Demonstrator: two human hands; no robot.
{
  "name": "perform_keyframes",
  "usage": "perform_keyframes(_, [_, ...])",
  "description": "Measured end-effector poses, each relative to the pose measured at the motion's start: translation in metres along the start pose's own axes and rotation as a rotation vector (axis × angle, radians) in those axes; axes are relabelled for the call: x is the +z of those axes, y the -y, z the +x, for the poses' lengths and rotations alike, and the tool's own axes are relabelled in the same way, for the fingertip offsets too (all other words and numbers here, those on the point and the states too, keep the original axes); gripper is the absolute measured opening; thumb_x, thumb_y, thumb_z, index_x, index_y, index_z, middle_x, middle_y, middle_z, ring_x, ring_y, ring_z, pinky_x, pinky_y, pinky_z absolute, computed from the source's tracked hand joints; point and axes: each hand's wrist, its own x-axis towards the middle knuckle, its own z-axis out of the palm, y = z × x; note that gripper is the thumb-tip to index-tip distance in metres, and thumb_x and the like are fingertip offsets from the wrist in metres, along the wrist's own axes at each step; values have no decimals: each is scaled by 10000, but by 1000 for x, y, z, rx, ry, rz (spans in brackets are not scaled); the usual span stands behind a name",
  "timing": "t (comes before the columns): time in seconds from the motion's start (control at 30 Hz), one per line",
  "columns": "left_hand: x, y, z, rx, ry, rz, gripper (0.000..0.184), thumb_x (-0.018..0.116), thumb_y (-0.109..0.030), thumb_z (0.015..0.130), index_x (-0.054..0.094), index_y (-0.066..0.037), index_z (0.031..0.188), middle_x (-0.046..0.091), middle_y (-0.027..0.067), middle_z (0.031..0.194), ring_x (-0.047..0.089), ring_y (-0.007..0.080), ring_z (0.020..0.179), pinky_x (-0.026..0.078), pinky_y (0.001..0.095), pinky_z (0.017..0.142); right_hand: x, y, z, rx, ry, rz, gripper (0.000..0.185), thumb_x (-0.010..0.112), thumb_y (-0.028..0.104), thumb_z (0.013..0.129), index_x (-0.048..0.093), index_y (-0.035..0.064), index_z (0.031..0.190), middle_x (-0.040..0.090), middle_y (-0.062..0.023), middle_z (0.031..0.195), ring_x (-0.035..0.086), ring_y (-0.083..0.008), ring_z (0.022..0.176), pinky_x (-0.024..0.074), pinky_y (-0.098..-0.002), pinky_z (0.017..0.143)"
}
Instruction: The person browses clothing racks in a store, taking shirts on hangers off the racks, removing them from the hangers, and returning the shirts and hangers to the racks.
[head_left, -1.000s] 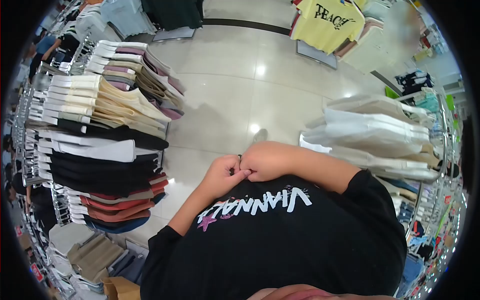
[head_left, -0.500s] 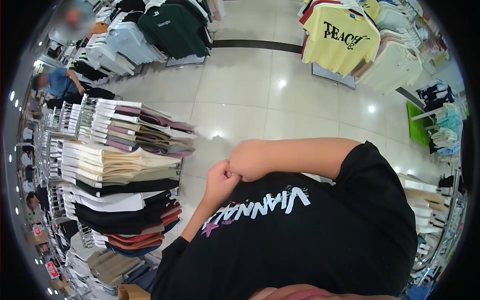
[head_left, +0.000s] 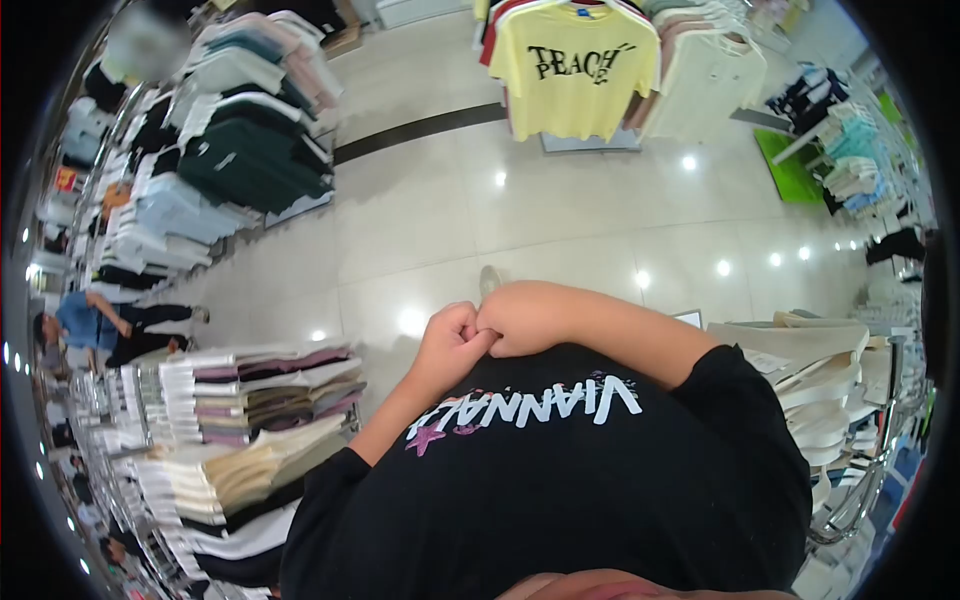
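My left hand (head_left: 452, 341) and my right hand (head_left: 524, 319) meet in front of my chest, touching at the fingers. Both are closed, the fingers curled in. If anything is between the fingers, it is hidden or too small to make out. Just below them is the black T-shirt (head_left: 560, 480) I wear, with white lettering and a pink star. The tip of a light shoe (head_left: 489, 280) shows on the floor beyond my hands.
Racks of folded-over trousers (head_left: 270, 460) stand at left, pale garments (head_left: 825, 385) at right. Ahead hang a yellow T-shirt (head_left: 580, 75) and dark green tops (head_left: 250, 160). A person in blue (head_left: 85, 320) is at far left. Glossy tiled floor (head_left: 430, 230) runs between racks.
My view has turned and moved forward: the trouser rack slid down and left, the yellow T-shirt shifted left, and the right-hand rack came nearer. My hands stay together at my chest.
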Motion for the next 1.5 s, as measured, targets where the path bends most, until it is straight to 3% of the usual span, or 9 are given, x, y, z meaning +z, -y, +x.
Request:
perform_keyframes(0.13, [9,-6,78,34,203,-4,397,797,-151,858,464,-41,672,492,44,691,453,148,651,398,327,598,-22,-44,-17,158,-90,104,176,655,199,797,710,33,780,687,-192,765,663,-398,745,518,-503,707])
perform_keyframes(0.23, [15,-9,150,80,394,32,366,785,-196,892,505,-41,715,510,46,708,473,151,665,406,327,603,-32,-87,-28,197,-356,301,209,656,226,840,697,22,818,688,-192,774,660,-395,749,519,-490,719])
perform_keyframes(0.33, [26,-17,222,107,585,61,315,756,-207,925,540,-41,767,541,42,733,497,149,693,429,316,631,-50,-119,-39,323,-499,535,224,630,230,912,671,10,905,689,-192,821,654,-328,751,509,-438,723])
perform_keyframes(0.53, [47,-32,328,162,874,19,246,732,-203,954,586,-43,837,601,40,797,539,139,745,465,313,675,-97,-154,-54,504,-685,607,207,632,209,930,643,4,907,659,-161,796,603,-271,717,489,-403,700])
perform_keyframes(0.8, [84,-44,417,339,1103,163,186,719,-204,936,652,-30,928,668,123,901,638,291,846,501,385,754,-133,-193,-82,585,-755,769,238,630,229,967,652,-4,926,667,-153,843,630,-266,782,492,-401,733])
perform_keyframes(0.97, [114,-60,455,464,1088,223,158,688,-181,920,653,-30,950,671,141,913,642,340,877,505,415,775,-151,-236,-103,536,-750,703,286,612,288,1018,660,6,1014,687,-159,943,650,-285,875,501,-401,803])
perform_keyframes(1.13, [154,-87,497,503,1033,328,139,670,-155,900,644,-26,944,659,150,899,633,360,884,505,433,781,-186,-290,-140,395,-765,726,396,508,384,1091,665,21,1089,697,-181,1005,661,-334,950,500,-428,877])
perform_keyframes(1.5, [318,-167,578,596,1003,420,185,686,-190,893,633,-32,974,647,145,890,618,364,868,487,454,769,-249,-406,-300,360,-702,594,383,521,370,1084,675,20,1068,706,-182,1013,652,-364,932,498,-444,854])
